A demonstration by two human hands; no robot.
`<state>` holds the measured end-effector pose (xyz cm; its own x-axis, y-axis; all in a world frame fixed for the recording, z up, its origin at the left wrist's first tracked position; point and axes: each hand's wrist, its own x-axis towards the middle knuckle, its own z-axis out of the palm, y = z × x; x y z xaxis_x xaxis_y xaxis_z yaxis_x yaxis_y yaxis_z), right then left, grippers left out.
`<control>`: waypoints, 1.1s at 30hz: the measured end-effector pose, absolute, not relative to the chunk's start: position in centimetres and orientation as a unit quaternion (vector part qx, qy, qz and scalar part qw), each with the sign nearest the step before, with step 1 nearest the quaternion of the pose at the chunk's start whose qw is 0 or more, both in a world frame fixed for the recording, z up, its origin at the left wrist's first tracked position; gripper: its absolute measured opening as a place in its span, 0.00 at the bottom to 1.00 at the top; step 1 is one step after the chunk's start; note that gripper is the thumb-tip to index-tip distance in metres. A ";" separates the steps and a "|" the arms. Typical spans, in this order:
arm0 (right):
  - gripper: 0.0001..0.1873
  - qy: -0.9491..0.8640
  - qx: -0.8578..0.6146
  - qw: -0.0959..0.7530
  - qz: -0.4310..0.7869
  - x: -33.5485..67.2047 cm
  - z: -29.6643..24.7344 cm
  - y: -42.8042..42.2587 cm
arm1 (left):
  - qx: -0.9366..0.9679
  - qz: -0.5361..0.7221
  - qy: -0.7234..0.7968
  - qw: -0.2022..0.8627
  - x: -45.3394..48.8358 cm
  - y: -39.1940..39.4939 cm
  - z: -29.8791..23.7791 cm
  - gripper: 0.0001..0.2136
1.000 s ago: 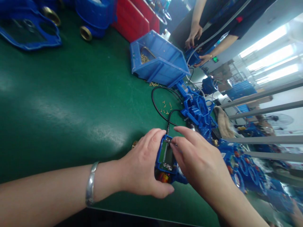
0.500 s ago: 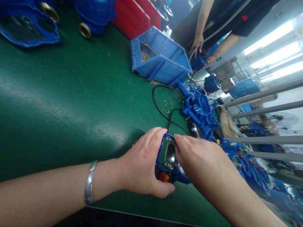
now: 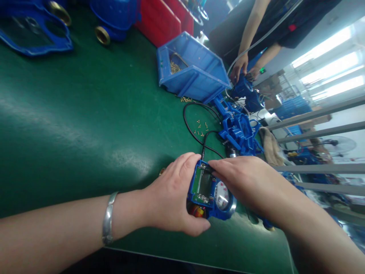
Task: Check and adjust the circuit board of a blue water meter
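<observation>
A blue water meter (image 3: 226,216) with a round white dial (image 3: 222,195) lies on the green table. Its square housing is uncovered, showing a green circuit board (image 3: 197,182) with a grey display. My left hand (image 3: 173,192) is wrapped round the housing's left side, thumb at the near end beside a red-and-yellow part (image 3: 197,210). Fingers pressed together, my right hand (image 3: 246,177) reaches the housing's far right corner from above; whatever is between the fingertips is hidden. A black cable (image 3: 203,150) runs from the far end.
Loose brass screws (image 3: 202,129) lie beyond the meter. A blue bin (image 3: 194,80) holds more screws. Blue plastic parts (image 3: 241,131) are piled to the right. Other blue meters (image 3: 114,19) and a red bin (image 3: 159,23) stand at the back. A co-worker's hands (image 3: 241,68) handle a blue part opposite.
My right hand has lifted and turned slightly away from the board, so the white dial now shows. My left hand stays on the meter. The co-worker's hands have shifted.
</observation>
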<state>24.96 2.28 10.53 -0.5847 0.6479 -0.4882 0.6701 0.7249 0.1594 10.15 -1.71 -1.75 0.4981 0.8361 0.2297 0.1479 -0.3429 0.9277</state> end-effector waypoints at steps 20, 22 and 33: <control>0.05 0.862 0.384 0.327 0.044 23.2 10.5 1.7 | 0.726 0.371 0.338 0.469 10.2 -1.7 -1.7 0.48; 0.05 0.867 0.371 0.331 0.039 23.3 10.6 1.9 | 0.726 0.370 0.340 0.470 10.2 -1.7 -1.6 0.48; 0.06 0.897 0.332 0.291 -0.029 23.7 10.6 3.3 | 0.744 0.369 0.301 0.468 10.4 -2.1 -2.2 0.49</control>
<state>23.68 3.31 10.62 -0.6100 0.5796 -0.5403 0.6129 0.7773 0.1419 10.45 -2.08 -2.16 0.5459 0.7938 0.2680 0.1020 -0.3805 0.9191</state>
